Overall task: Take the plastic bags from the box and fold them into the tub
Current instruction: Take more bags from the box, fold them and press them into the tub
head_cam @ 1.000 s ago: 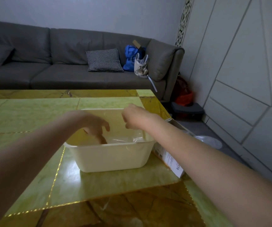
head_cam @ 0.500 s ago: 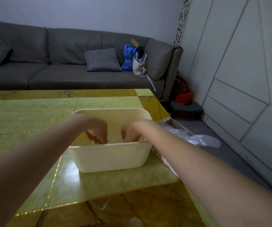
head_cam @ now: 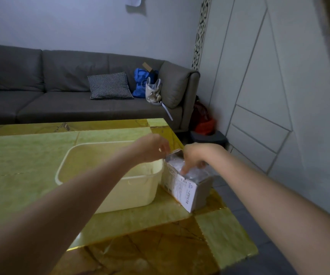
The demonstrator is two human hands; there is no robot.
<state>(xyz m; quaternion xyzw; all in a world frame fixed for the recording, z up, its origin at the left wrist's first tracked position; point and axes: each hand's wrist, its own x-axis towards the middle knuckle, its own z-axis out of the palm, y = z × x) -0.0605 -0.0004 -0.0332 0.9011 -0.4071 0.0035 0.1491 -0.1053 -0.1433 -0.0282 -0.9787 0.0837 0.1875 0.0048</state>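
Just right of the cream tub [head_cam: 120, 195], the open box [head_cam: 188, 187] holds clear plastic bags [head_cam: 195, 171]; the right hand [head_cam: 197, 155] reaches in, fingers curled onto them, while the left hand [head_cam: 153, 147] pinches the box's far flap.

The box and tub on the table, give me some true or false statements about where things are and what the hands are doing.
1. The box stands beside the tub. True.
2. The right hand reaches into the box, onto the plastic bags. True.
3. The left hand is pressed flat on the table. False: it is raised at the box's far edge.
4. The box lies inside the tub. False: it stands outside, on the table.
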